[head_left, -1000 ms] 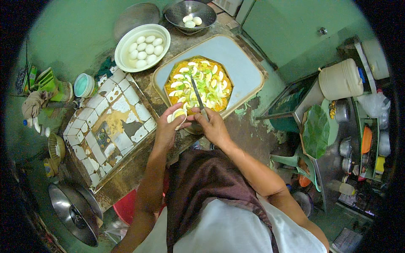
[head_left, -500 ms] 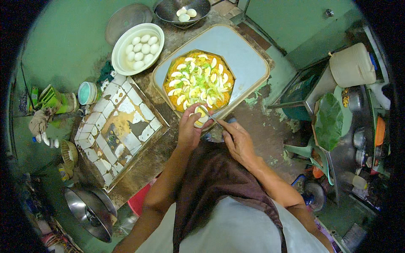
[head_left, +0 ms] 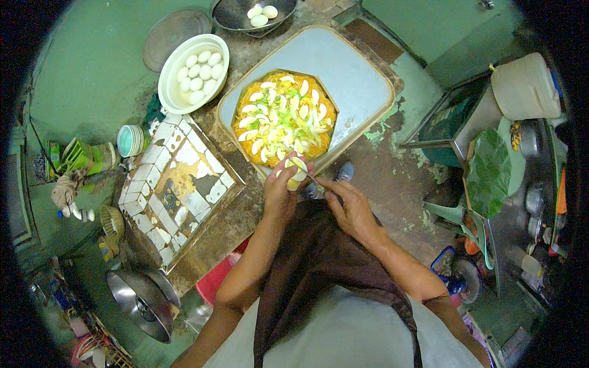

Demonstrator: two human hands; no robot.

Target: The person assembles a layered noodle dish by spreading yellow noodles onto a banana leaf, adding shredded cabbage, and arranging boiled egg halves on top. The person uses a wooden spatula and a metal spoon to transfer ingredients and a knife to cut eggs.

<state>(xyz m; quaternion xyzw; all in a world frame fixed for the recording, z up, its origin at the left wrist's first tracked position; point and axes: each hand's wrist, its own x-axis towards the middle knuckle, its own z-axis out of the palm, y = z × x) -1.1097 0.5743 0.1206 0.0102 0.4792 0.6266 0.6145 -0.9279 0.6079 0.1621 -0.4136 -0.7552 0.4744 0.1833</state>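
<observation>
My left hand (head_left: 280,191) is closed around a cut boiled egg (head_left: 293,165), its white and yellow yolk showing. In my right hand (head_left: 352,207) is a small knife (head_left: 312,178), its blade against the egg. Both hands are over the near edge of a dish of orange noodles (head_left: 317,145) in an eight-sided tray. Boiled egg slices (head_left: 248,135) and chopped pale green vegetables (head_left: 281,113) are scattered on top of the noodles.
The dish sits on a pale blue rimmed board (head_left: 362,80). Beyond it stand a white basin (head_left: 164,92) of whole peeled eggs and a dark wok (head_left: 221,15) with several more. A broken-tiled block (head_left: 202,162) is at left. Green leaves (head_left: 488,172) lie at right.
The knife has shifted from the top of the egg to its right side, and the egg has turned in my left hand. My view has shifted slightly.
</observation>
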